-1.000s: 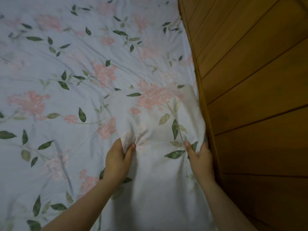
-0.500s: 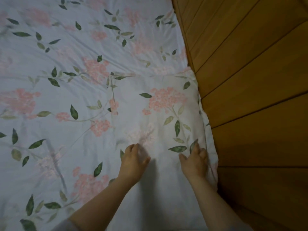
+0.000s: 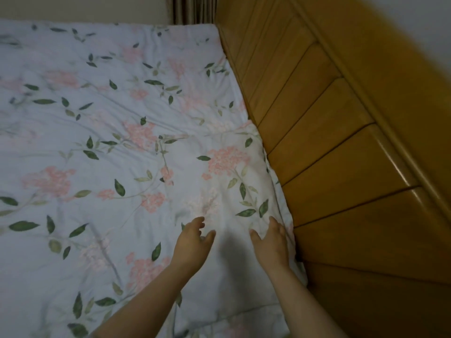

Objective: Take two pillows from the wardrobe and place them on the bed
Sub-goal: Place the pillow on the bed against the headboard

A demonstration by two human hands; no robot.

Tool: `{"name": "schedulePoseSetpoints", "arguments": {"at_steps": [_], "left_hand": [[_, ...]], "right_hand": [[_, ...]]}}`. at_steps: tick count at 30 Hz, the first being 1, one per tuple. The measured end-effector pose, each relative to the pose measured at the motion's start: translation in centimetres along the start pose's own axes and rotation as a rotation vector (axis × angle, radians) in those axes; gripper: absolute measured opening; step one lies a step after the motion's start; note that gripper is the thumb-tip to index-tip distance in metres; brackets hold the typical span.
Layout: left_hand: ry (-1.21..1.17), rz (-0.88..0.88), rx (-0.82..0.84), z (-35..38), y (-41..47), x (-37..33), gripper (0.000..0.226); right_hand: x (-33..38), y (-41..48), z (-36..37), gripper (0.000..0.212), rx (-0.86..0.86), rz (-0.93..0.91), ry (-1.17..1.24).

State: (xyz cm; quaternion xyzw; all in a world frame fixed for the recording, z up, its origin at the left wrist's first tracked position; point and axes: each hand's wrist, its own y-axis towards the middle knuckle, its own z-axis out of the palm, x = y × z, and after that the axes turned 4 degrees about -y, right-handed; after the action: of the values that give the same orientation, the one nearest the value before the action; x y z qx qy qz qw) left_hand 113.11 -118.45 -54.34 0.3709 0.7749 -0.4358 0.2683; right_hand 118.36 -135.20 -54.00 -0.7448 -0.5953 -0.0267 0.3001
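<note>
1. Head view, how far the task is: one pillow point(image 3: 227, 172) in a flowered case lies flat on the bed point(image 3: 85, 132). Its right edge is just beside the wooden headboard point(image 3: 341, 167). Its print is the same as the bed cover, so its left border is hard to follow.
2. Head view, the hands: the left hand point(image 3: 192, 242) is over the near part of the pillow with fingers loosely spread and a little bent, pinching nothing. I cannot tell if it touches the cloth or is just above it. The right hand point(image 3: 272, 242) has its fingers almost straight along the right edge of the pillow and seems to rest there, gripping nothing.
3. Head view, what is left: I judge that this pillow is placed and let go. I see no second pillow on the visible part of the bed, and the wardrobe is not in view. So it seems about half of the task remains, unless the other pillow lies outside the picture.
4. Head view, against the earlier frames: one second ago both hands pinch the pillow cloth and the pillow is bunched up against the headboard. Half a second ago it is already flat and the hands press on it. Now the fingers are loosened. The camera also looks higher, showing the far edge of the bed and a curtain point(image 3: 192, 8) behind it.
</note>
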Motion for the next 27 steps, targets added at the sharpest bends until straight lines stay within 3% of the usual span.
{"name": "schedulePoseSetpoints", "arguments": {"at_steps": [16,27], "left_hand": [[-0.04,0.417,-0.053,-14.8,-12.7,-7.8,0.044],[-0.11,0.679,-0.023,-18.3,-20.1,-14.7,0.043]], "right_hand": [[9.4,-17.8,-11.0,0.059,-0.232,-0.19,0.31],[10.3,-26.3,-18.3,0.052,-0.448,-0.265,0.437]]}}
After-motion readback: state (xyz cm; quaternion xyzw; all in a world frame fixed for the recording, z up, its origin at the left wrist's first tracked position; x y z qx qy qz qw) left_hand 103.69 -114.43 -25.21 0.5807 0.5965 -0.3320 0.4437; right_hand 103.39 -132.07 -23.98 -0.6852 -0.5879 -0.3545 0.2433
